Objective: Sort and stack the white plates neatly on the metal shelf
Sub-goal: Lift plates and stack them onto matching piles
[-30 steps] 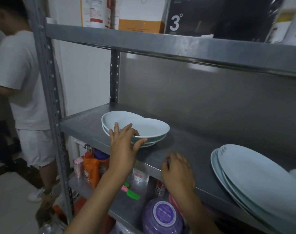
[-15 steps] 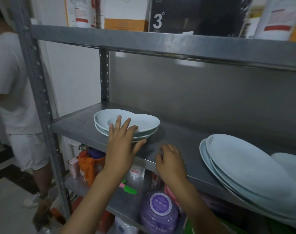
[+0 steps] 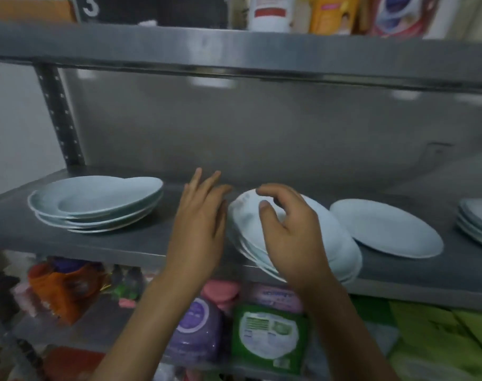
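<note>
On the metal shelf (image 3: 141,243), a stack of white deep plates (image 3: 97,200) sits at the left. A stack of white oval plates (image 3: 341,246) overhangs the shelf's front edge in the middle. My right hand (image 3: 292,232) lies over that stack, with curled fingers at its far rim and the thumb on the top plate. My left hand (image 3: 201,224) is flat with straight fingers against the stack's left side. One flat white plate (image 3: 385,229) lies just to the right. Another plate stack (image 3: 478,221) shows at the right edge. The view is motion-blurred.
The upper shelf (image 3: 261,50) hangs low overhead and carries bottles (image 3: 270,12) and boxes. A perforated upright post (image 3: 59,114) stands at the back left. Below, a purple pack (image 3: 195,331), a green pack (image 3: 267,336) and an orange bottle (image 3: 61,292) crowd the lower shelf.
The view has swung right. My left hand left the deep plates and both hands moved right to the oval stack. The person at the left is out of view.
</note>
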The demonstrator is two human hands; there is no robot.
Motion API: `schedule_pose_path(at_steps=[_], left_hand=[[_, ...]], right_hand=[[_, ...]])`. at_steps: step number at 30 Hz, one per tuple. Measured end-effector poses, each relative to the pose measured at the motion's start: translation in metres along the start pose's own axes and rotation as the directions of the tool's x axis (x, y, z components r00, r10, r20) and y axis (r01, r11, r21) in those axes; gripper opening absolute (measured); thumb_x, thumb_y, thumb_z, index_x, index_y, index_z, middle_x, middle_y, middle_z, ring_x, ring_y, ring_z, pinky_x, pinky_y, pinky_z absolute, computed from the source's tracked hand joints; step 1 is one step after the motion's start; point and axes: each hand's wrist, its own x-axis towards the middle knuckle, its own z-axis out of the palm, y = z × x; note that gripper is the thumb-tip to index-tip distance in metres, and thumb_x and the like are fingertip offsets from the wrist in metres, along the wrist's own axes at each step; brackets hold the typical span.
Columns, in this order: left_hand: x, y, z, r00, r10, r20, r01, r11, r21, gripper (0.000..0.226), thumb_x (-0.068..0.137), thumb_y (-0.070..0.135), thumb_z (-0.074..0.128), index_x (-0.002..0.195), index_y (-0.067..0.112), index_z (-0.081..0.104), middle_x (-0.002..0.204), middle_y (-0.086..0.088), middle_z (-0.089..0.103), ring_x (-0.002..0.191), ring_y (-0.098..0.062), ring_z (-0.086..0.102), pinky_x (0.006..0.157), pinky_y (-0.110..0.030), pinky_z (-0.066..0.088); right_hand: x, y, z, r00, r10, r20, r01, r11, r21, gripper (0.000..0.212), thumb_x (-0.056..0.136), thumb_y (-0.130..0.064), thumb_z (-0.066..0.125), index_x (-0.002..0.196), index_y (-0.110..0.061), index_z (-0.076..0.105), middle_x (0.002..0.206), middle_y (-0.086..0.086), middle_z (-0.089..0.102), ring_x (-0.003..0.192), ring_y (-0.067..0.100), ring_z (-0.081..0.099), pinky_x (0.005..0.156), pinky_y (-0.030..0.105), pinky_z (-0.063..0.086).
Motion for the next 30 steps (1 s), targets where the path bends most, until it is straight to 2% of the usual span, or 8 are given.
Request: schedule_pose_path(at_steps=[4, 8, 10, 14, 19, 23, 27, 30], left_hand=[[0.005, 0.070, 0.042, 0.999, 0.043, 0.018, -0.042, 0.997, -0.059, 0.025, 0.098, 0.014, 0.046, 0.118, 0.015, 0.061, 0.142, -0.003, 0.050, 0.145, -0.021, 0.023, 0.113, -0.022, 0.021], [0.006, 0.127, 0.084, 0.994, 0.074, 0.079, -0.065, 0.991, -0.114, 0.023, 0.099, 0.013, 0.049, 0.118, 0.017, 0.061, 0.142, 0.001, 0.050, 0.145, -0.017, 0.022, 0.108, -0.007, 0.013], [0.006, 0.148, 0.103, 0.991, 0.081, 0.110, -0.069, 0.992, -0.108, 0.023, 0.099, 0.015, 0.050, 0.119, 0.019, 0.060, 0.143, 0.003, 0.049, 0.145, -0.016, 0.022, 0.105, -0.003, 0.010], [0.002, 0.182, 0.141, 0.985, 0.061, 0.164, -0.045, 0.994, -0.098, 0.025, 0.099, 0.019, 0.050, 0.123, 0.022, 0.058, 0.145, 0.004, 0.046, 0.146, -0.013, 0.019, 0.110, -0.015, 0.018], [-0.008, 0.208, 0.177, 0.973, 0.018, 0.229, -0.003, 0.998, -0.063, 0.026, 0.099, 0.021, 0.050, 0.123, 0.023, 0.059, 0.147, 0.007, 0.044, 0.146, -0.010, 0.015, 0.110, -0.023, 0.021], [-0.017, 0.219, 0.192, 0.968, 0.001, 0.251, 0.009, 0.999, -0.037, 0.025, 0.098, 0.019, 0.052, 0.122, 0.020, 0.060, 0.145, 0.004, 0.046, 0.146, -0.013, 0.019, 0.110, -0.021, 0.020], [-0.023, 0.226, 0.198, 0.960, 0.007, 0.281, 0.007, 0.999, -0.049, 0.026, 0.099, 0.019, 0.051, 0.123, 0.019, 0.058, 0.146, 0.004, 0.044, 0.146, -0.010, 0.017, 0.105, -0.001, 0.007], [-0.025, 0.230, 0.200, 0.960, -0.007, 0.281, 0.027, 0.997, -0.067, 0.028, 0.099, 0.021, 0.050, 0.126, 0.021, 0.057, 0.148, 0.006, 0.041, 0.146, -0.006, 0.015, 0.105, -0.003, 0.008]], right_hand=[[0.002, 0.046, -0.078, 0.981, 0.095, -0.167, -0.104, 0.994, -0.044, 0.021, 0.092, -0.010, 0.054, 0.104, -0.022, 0.066, 0.103, -0.017, 0.063, 0.100, -0.003, 0.056, 0.090, 0.011, 0.040], [-0.004, 0.105, -0.141, 0.954, 0.174, -0.243, -0.217, 0.963, -0.162, 0.026, 0.089, -0.002, 0.052, 0.106, -0.017, 0.065, 0.106, -0.013, 0.060, 0.103, 0.004, 0.053, 0.095, 0.019, 0.039], [-0.012, 0.136, -0.165, 0.948, 0.195, -0.252, -0.256, 0.937, -0.239, 0.031, 0.084, 0.004, 0.053, 0.108, -0.011, 0.065, 0.110, -0.005, 0.061, 0.110, 0.014, 0.054, 0.095, 0.014, 0.032], [-0.027, 0.186, -0.198, 0.927, 0.326, -0.185, -0.372, 0.862, -0.344, 0.043, 0.078, -0.013, 0.046, 0.116, -0.010, 0.067, 0.135, 0.017, 0.052, 0.131, 0.033, 0.042, 0.106, 0.026, 0.028], [-0.026, 0.210, -0.219, 0.915, 0.392, -0.097, -0.395, 0.818, -0.417, 0.034, 0.087, -0.006, 0.057, 0.117, -0.017, 0.067, 0.154, 0.012, 0.031, 0.145, 0.029, 0.018, 0.114, 0.031, 0.020], [-0.025, 0.219, -0.223, 0.912, 0.398, -0.100, -0.399, 0.805, -0.440, 0.024, 0.090, -0.011, 0.059, 0.111, -0.014, 0.070, 0.156, 0.016, 0.023, 0.145, 0.033, 0.019, 0.112, 0.034, 0.029], [-0.026, 0.219, -0.227, 0.910, 0.387, -0.151, -0.415, 0.828, -0.378, 0.020, 0.090, -0.009, 0.062, 0.107, -0.013, 0.070, 0.156, 0.015, 0.024, 0.123, 0.027, 0.052, 0.094, 0.017, 0.038], [-0.030, 0.221, -0.231, 0.918, 0.340, -0.204, -0.387, 0.879, -0.278, 0.015, 0.088, -0.006, 0.064, 0.100, -0.012, 0.071, 0.149, 0.015, 0.040, 0.126, 0.018, 0.048, 0.087, 0.003, 0.025]])
